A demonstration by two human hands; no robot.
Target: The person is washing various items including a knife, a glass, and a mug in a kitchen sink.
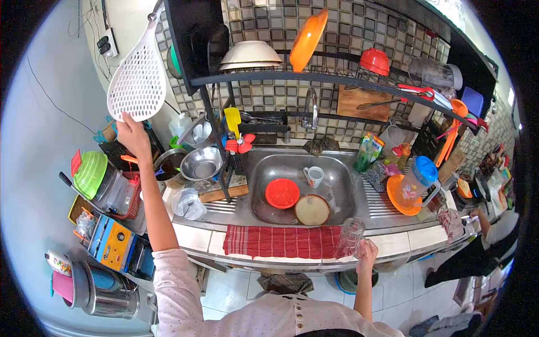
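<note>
My left hand [131,134] is raised at the left, its fingers at the lower rim of a white perforated skimmer [139,80] that hangs by its handle; whether they grip it cannot be told. Low at the right, my right hand [367,250] holds a clear glass mug [352,234] by its handle, over the right end of a red checked cloth [282,241] on the counter's front edge. In the steel sink [263,168] lie a red bowl [282,193], a white mug [315,176] and a cream dish with a brown rim [312,210].
A black dish rack [261,76] spans above the sink, holding an orange plate [309,38] and bowls. Steel bowls [202,163] stand left of the sink. A blue-lidded pitcher [414,181] stands on an orange plate at the right. Another person [480,248] is at the far right.
</note>
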